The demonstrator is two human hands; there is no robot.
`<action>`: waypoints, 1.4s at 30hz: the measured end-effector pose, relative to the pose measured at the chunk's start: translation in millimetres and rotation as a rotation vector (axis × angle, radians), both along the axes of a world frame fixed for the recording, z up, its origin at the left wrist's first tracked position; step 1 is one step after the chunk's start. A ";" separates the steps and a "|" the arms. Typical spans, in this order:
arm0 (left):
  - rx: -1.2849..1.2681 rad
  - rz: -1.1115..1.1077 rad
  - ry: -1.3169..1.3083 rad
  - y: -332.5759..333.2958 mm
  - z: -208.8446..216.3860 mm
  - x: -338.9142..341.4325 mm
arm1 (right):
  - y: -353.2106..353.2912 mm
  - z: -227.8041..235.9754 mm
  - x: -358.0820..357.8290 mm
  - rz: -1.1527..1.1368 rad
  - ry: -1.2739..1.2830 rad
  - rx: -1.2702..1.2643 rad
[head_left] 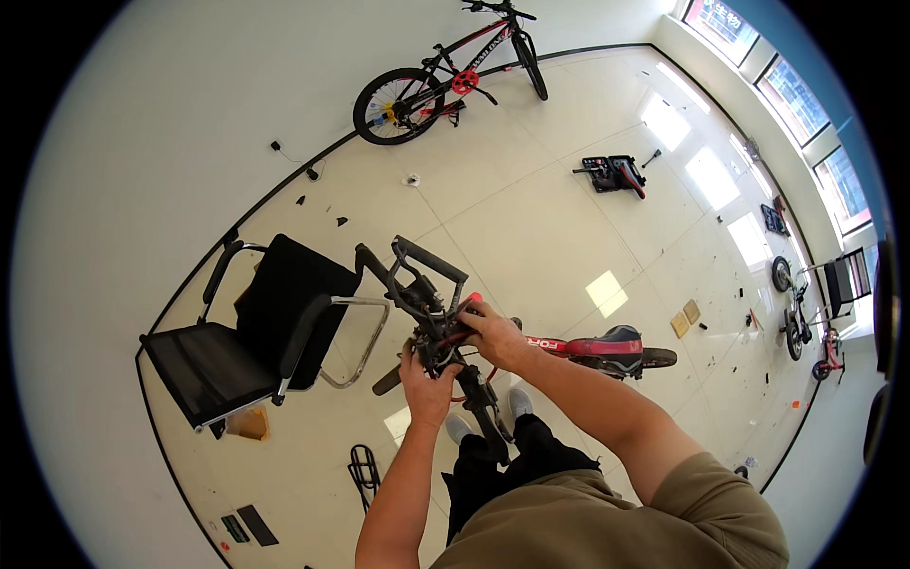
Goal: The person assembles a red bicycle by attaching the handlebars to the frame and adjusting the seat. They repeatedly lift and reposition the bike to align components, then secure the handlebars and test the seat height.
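Below me stands a small bicycle with a red and black saddle (pixel 616 347) and black handlebars (pixel 377 268). Dark cables (pixel 438 332) crowd around the middle of the bars. From the near side, my left hand (pixel 428 387) closes with curled fingers on the centre of the handlebar, among the cables. My right hand (pixel 495 337) grips the same central part from the saddle side, beside a small red piece (pixel 471 299). Fingertips of both hands are partly hidden by the black parts. The front wheel (pixel 387 381) shows only in part under the bars.
A black mesh chair (pixel 213 370) and a second black chair (pixel 294 284) stand close on the left. A black bicycle (pixel 464 76) leans at the far wall. An open tool case (pixel 611 174) lies on the tiled floor. Black pedal-like frames (pixel 363 469) lie near my left forearm.
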State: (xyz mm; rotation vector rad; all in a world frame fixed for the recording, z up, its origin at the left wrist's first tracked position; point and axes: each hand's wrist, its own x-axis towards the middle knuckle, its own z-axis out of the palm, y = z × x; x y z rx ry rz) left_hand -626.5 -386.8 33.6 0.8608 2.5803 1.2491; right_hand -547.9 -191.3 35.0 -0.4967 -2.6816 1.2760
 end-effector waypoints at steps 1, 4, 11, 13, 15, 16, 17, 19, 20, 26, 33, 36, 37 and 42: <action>-0.076 0.051 0.132 0.5 2.2 2.0 | 1.2 -0.6 0.0 -0.007 -0.012 -0.001; -0.188 0.306 0.094 9.8 12.1 17.2 | 2.9 -1.8 -1.4 -0.030 -0.030 -0.005; 0.060 0.468 -0.562 17.2 22.8 33.6 | 2.6 -0.3 2.9 -0.032 -0.058 0.015; 0.022 0.419 -0.490 6.6 3.4 24.2 | -0.2 0.4 0.4 -0.034 -0.070 0.019; 0.011 0.391 -0.424 -0.4 -15.9 15.7 | -2.2 3.4 -1.8 -0.030 -0.080 0.018; 0.017 0.385 -0.394 -1.8 -22.1 13.5 | -2.4 4.0 -2.8 -0.031 -0.081 0.017; 0.024 0.380 -0.364 -5.1 -27.6 12.3 | -2.5 4.5 -3.9 -0.031 -0.082 0.015; -0.054 0.357 -0.246 -2.5 -21.1 11.9 | -2.0 9.5 -5.3 -0.036 -0.086 -0.001; -0.093 0.346 -0.188 -0.6 -17.9 11.6 | -2.2 13.1 -5.2 -0.037 -0.087 -0.018; 0.169 0.248 -0.528 10.3 -3.0 14.6 | -7.7 21.6 -2.9 -0.058 -0.111 -0.125; 0.130 0.196 -0.465 16.7 8.1 31.4 | -7.1 12.6 8.2 -0.048 -0.099 -0.086; 0.193 0.252 -0.500 14.8 18.5 36.8 | -7.5 5.9 7.8 0.001 -0.082 -0.005; 0.169 0.217 -0.477 9.8 14.8 34.4 | -7.1 6.2 6.7 0.021 -0.096 -0.003; 0.275 0.221 -0.574 -2.8 21.4 34.0 | -20.0 4.2 4.7 0.018 -0.074 0.066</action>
